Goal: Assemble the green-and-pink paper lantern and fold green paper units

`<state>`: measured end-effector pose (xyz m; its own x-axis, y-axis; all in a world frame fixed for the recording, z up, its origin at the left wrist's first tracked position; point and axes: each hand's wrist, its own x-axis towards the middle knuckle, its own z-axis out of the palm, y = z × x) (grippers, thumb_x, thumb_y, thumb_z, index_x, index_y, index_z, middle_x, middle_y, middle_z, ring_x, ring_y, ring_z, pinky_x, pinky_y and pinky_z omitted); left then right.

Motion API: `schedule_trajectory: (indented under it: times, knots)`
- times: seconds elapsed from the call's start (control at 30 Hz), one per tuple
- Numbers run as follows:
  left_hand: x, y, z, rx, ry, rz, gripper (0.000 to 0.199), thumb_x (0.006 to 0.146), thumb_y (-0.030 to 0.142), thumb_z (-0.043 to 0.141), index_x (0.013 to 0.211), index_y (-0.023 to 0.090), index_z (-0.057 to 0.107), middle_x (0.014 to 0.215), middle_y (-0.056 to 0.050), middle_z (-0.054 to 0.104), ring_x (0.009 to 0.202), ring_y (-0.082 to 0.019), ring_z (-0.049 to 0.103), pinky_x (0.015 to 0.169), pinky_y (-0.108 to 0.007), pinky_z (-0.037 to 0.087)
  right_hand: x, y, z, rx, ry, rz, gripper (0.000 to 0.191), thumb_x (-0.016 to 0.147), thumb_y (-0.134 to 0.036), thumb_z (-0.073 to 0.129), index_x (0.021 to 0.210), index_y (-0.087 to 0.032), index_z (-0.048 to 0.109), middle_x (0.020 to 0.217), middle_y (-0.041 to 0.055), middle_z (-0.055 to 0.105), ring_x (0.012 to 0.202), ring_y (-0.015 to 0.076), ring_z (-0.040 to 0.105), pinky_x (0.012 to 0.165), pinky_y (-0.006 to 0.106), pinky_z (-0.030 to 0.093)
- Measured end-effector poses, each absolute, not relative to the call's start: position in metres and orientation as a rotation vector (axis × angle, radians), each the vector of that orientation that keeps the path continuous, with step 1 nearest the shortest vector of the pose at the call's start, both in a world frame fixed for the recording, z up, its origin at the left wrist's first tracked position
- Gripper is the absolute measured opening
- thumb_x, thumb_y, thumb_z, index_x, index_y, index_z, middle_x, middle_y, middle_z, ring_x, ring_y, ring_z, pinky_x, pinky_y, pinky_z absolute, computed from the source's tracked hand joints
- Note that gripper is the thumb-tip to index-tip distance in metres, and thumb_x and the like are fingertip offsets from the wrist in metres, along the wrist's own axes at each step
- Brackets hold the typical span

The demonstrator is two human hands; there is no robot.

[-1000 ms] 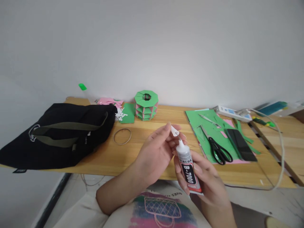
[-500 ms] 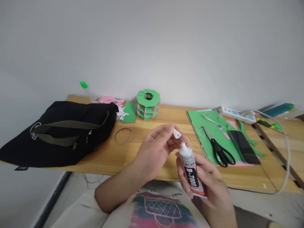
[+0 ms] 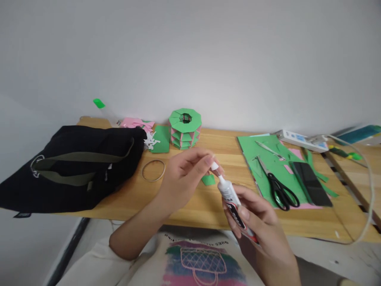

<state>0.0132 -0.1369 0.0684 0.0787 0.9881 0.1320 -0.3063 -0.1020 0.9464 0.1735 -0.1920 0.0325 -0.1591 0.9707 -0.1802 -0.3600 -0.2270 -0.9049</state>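
My left hand (image 3: 186, 174) pinches a small white cap (image 3: 214, 166) between thumb and fingers. Just below the cap is the nozzle of a glue tube (image 3: 232, 200), with a thin metal tip between the two. My right hand (image 3: 258, 222) is wrapped round the tube, which is white with a black and red label and tilts up to the left. A small green paper piece (image 3: 208, 180) lies on the table behind the cap. Farther back stands a layered green and pink paper ring (image 3: 185, 128).
A black bag (image 3: 71, 171) covers the table's left side, beside a thin hoop (image 3: 152, 171). On the right, black-handled scissors (image 3: 281, 190), tweezers (image 3: 269, 150) and a phone (image 3: 311, 182) lie on green paper, near a white power strip (image 3: 302, 140).
Both hands have shifted slightly left with the cap and tube, and the tube leans more. The small green piece now shows behind them. The whole view has moved a little.
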Motion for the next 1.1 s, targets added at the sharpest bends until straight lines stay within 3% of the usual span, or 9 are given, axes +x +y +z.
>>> schedule_trajectory:
  times: [0.17,0.7,0.9,1.0,1.1]
  knots:
    - [0.01,-0.134,0.065,1.146,0.928,1.316,0.017,0.084,0.021,0.06,0.069,0.017,0.069,0.066,-0.001,0.068,0.064,-0.012,0.061,0.065,-0.022,0.047,0.175,-0.184,0.031,-1.072,-0.925,1.618,0.028,0.075,-0.031,0.072,0.103,-0.028,0.07,0.064,-0.0019,0.052,0.051,0.0081,0.043,0.043,0.019,0.037]
    - [0.002,-0.132,0.034,1.273,0.963,1.159,0.023,0.086,0.03,0.057,0.08,0.018,0.076,0.078,-0.006,0.071,0.076,-0.017,0.062,0.073,-0.025,0.045,0.167,-0.171,0.025,-1.081,-0.87,1.705,0.025,0.074,-0.035,0.072,0.095,-0.021,0.071,0.054,-0.0032,0.054,0.039,0.0051,0.038,0.036,0.017,0.028]
    - [-0.013,-0.137,0.019,1.27,1.063,1.226,0.026,0.086,0.032,0.056,0.079,0.017,0.076,0.075,-0.007,0.07,0.075,-0.018,0.061,0.072,-0.025,0.045,0.153,-0.157,0.003,-1.055,-0.998,1.965,0.032,0.077,-0.044,0.068,0.096,-0.019,0.067,0.059,-0.0012,0.06,0.033,0.0052,0.044,0.033,0.017,0.03]
    - [-0.035,-0.141,0.008,1.256,1.145,1.224,0.026,0.087,0.033,0.055,0.089,0.017,0.075,0.086,-0.009,0.071,0.082,-0.019,0.062,0.077,-0.027,0.046,0.129,-0.143,-0.008,-1.019,-1.036,2.04,0.035,0.076,-0.047,0.068,0.095,-0.017,0.065,0.063,-0.0014,0.061,0.033,0.004,0.044,0.032,0.016,0.03]
    - [-0.082,-0.146,0.002,1.443,1.413,1.174,0.029,0.086,0.034,0.056,0.109,0.02,0.068,0.111,-0.01,0.067,0.104,-0.023,0.06,0.093,-0.034,0.043,0.095,-0.128,-0.009,-1.011,-1.066,2.084,0.037,0.073,-0.05,0.07,0.088,-0.016,0.065,0.063,-0.0023,0.059,0.038,0.0041,0.047,0.035,0.015,0.033]
